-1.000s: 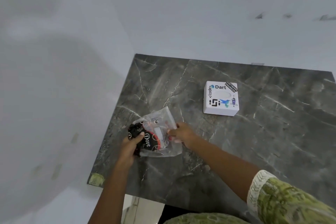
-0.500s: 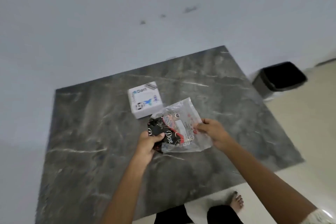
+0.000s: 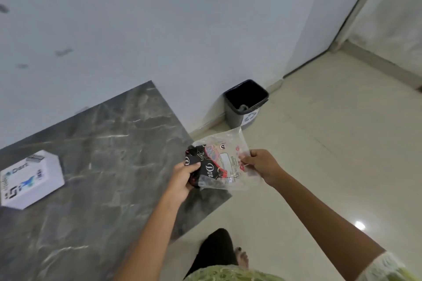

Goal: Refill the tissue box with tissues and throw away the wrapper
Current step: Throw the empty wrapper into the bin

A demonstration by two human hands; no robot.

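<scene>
Both hands hold an empty plastic wrapper (image 3: 219,162), clear with a black and red printed end, in the air over the table's right corner. My left hand (image 3: 183,178) grips the black printed end. My right hand (image 3: 260,163) pinches the clear right edge. The white tissue box (image 3: 32,180), covered in stickers, stands on the dark marble table (image 3: 109,153) at the far left. A grey bin (image 3: 245,102) with a black liner stands open on the floor against the wall, beyond the wrapper.
The white wall runs behind the table and bin. Pale tiled floor (image 3: 331,166) spreads to the right, with a doorway at the top right. My bare foot (image 3: 242,258) and dark trouser leg show below the table's edge.
The view has swung right, away from the tissue box toward the bin. Both hands have carried the wrapper from above the table's middle to its right corner.
</scene>
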